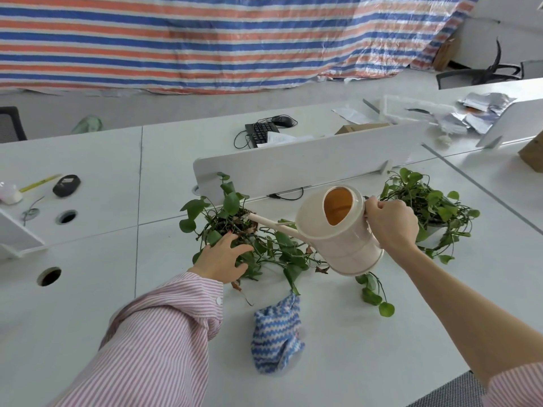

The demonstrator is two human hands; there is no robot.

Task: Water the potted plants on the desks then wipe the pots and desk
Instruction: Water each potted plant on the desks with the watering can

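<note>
My right hand (392, 226) grips the handle of a cream watering can (338, 236), tilted left above the desk. Its long spout (271, 223) reaches over the soil of the left potted plant (232, 221), a trailing vine whose pot is hidden by leaves. My left hand (223, 258) rests with spread fingers on that plant's near leaves. A second trailing potted plant (426, 207) stands to the right, behind my right hand. A blue and white cloth (277, 336) lies crumpled on the white desk (367, 348) in front of the plants.
A low white divider (308, 163) runs behind the plants. Beyond it lie a keyboard (261, 133), a mouse (283, 121) and papers. At the left are a black object (66, 185) and cable holes (49, 276). A striped tarp hangs at the back.
</note>
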